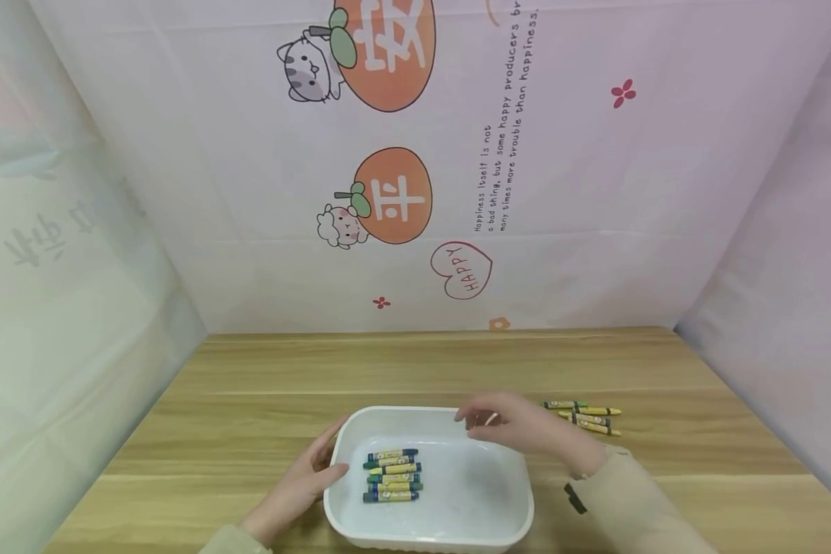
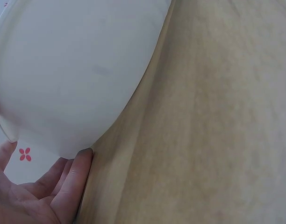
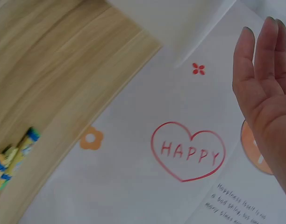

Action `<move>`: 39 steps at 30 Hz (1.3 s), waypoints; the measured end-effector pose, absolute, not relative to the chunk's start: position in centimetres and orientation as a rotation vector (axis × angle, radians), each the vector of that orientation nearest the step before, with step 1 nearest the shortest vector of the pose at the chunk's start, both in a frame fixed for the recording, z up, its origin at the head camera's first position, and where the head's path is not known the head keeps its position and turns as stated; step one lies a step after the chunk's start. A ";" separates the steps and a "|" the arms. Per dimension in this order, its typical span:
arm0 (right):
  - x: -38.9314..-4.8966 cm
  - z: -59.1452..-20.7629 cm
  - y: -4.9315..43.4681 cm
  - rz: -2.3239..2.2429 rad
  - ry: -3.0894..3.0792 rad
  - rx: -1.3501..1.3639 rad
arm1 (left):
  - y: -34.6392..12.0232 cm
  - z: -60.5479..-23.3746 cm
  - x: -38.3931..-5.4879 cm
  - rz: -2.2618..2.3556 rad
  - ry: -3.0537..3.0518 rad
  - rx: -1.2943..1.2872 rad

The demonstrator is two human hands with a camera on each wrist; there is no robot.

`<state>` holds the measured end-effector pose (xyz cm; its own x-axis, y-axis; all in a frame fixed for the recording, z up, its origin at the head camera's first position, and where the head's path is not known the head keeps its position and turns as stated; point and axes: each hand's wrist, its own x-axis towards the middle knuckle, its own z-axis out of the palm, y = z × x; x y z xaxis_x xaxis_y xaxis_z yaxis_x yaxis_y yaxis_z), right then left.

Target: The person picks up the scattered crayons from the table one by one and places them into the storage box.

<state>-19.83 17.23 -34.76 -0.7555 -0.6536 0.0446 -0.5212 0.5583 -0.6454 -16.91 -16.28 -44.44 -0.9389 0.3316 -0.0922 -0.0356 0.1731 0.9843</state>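
Note:
A white plastic tub (image 1: pixel 457 531) stands on the wooden table near its front. Along the tub's left part, several crayons (image 1: pixel 392 478) with yellow wrappers and blue or green ends lie side by side in a stack of rows. My left hand (image 1: pixel 299 485) holds the tub's left side, thumb over the rim and fingers against the outer wall; the left wrist view has these fingers (image 2: pixel 73 182) at the wall. Over the tub's back right corner is my right hand (image 1: pixel 515 423), its fingers loosely bent and nothing between them. More crayons (image 1: pixel 592 421) lie in a loose pile right of it.
The wooden table (image 1: pixel 263 385) runs back to a white printed cloth (image 1: pixel 561 285) hanging behind it. Similar cloths hang at the left (image 1: pixel 97 308) and right (image 1: pixel 789 308) sides. A small dark tab (image 1: pixel 575 498) shows at the right sleeve.

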 end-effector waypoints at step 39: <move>-21.6 -41.8 32.4 -0.840 3.055 -0.624 | -16.2 -44.5 -16.9 1.842 2.147 0.238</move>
<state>-21.62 32.43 -41.82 -0.9217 -0.3420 0.1831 -0.3875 0.7904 -0.4745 -16.86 -16.17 -44.48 -0.9409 0.3173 -0.1186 -0.0691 0.1631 0.9842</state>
